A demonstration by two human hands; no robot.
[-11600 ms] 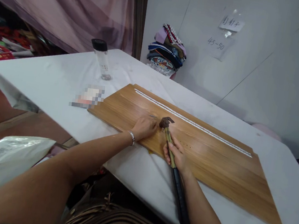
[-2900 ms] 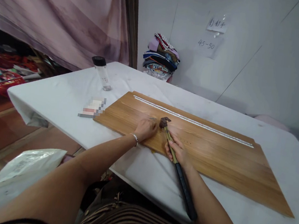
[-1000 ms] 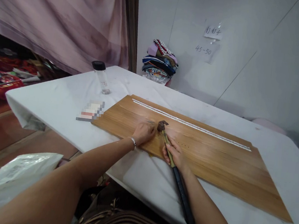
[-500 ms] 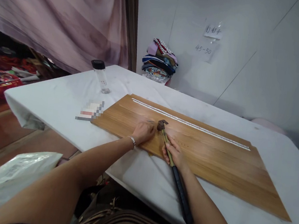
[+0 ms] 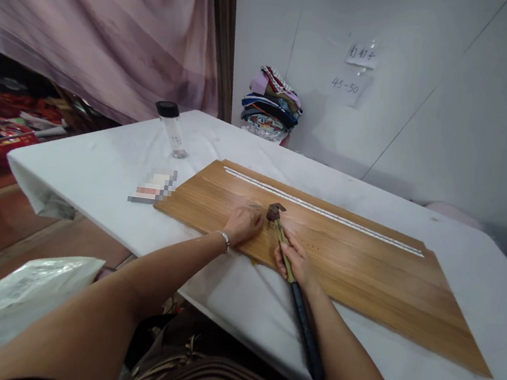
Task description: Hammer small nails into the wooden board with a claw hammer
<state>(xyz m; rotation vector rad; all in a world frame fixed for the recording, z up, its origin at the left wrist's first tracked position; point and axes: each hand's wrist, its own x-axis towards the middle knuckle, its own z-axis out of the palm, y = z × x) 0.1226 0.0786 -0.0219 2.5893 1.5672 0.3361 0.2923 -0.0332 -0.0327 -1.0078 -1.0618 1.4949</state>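
Observation:
A claw hammer [image 5: 286, 252] with a rusty head and a black grip is in my right hand [image 5: 295, 260], which is wrapped round the handle below the head. The head is low over the wooden board [image 5: 374, 260], just right of my left hand [image 5: 244, 223]. My left hand lies on the board with its fingers curled together; what they hold, if anything, is hidden. Small thin metal pieces, perhaps nails [image 5: 255, 206], lie just beyond its fingers. Several small dark dots [image 5: 311, 245] run in a row on the board, right of the hammer.
Two white measuring strips [image 5: 325, 210] run along the board's far side. On the white-covered table [image 5: 101, 153] stand a clear bottle [image 5: 172, 131] with a black lid and a blurred-out box [image 5: 154, 187]. Folded clothes [image 5: 271, 103] are stacked by the wall. A white bag [image 5: 32, 292] is at lower left.

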